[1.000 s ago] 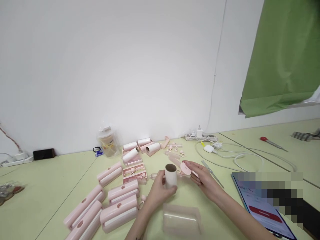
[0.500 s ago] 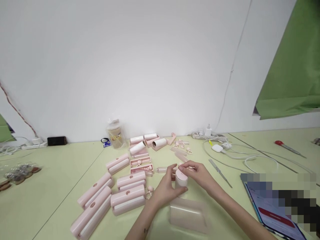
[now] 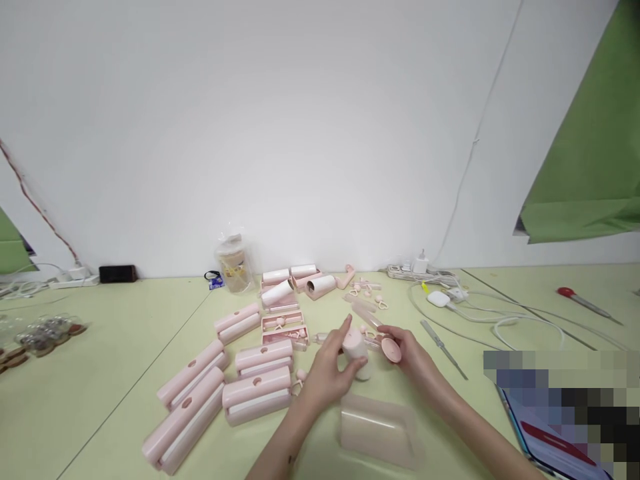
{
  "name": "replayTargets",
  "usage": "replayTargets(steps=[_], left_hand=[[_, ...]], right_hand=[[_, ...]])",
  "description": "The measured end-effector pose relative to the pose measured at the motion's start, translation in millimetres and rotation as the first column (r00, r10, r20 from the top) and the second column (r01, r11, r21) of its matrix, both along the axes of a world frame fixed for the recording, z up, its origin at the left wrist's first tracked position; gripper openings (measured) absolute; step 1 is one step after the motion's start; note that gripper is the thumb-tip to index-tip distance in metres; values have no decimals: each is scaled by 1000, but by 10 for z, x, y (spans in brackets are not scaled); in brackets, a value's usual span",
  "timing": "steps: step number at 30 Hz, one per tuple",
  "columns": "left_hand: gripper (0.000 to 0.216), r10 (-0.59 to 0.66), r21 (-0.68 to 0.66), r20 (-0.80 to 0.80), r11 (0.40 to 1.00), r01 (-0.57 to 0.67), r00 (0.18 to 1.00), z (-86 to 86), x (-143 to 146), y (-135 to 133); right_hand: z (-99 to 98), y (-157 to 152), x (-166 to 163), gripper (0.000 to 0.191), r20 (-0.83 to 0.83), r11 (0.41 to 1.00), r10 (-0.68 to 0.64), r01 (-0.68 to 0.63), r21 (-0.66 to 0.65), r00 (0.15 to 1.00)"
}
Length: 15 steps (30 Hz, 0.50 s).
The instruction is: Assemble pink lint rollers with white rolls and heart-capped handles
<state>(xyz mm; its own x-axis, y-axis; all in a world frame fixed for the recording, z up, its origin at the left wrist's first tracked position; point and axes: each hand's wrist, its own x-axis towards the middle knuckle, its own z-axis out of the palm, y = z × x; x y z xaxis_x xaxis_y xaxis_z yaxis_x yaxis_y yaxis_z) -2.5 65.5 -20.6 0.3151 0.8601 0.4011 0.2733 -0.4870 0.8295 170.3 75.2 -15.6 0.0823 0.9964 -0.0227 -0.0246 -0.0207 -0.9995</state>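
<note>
Roll (image 3: 357, 351), white and pink-topped, is clamped in the left hand (image 3: 327, 370) and best braced upright, while the right hand (image 3: 411, 350) pinches a round pink cap (image 3: 391, 350) by its edge.

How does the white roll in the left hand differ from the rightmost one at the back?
The held roll is roughly upright; the back roll lies on its side. A pink cap covers the held roll's top; the back roll shows a dark open end. The left hand grips the held roll; no hand touches the back roll. Both are white and cylindrical.
</note>
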Motion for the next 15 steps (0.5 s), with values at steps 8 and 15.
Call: replayTargets(steps=[8,15], left_hand=[[48,89,88,139,991,-102,986,94,48,-58],[45,40,254,44,966,-50,998,57,35,-40]], right_hand=[[38,-55,-123,26,-378,964,208,-254,-77,902],[32,-74,-149,26,-525,974,160,-220,-53,836]])
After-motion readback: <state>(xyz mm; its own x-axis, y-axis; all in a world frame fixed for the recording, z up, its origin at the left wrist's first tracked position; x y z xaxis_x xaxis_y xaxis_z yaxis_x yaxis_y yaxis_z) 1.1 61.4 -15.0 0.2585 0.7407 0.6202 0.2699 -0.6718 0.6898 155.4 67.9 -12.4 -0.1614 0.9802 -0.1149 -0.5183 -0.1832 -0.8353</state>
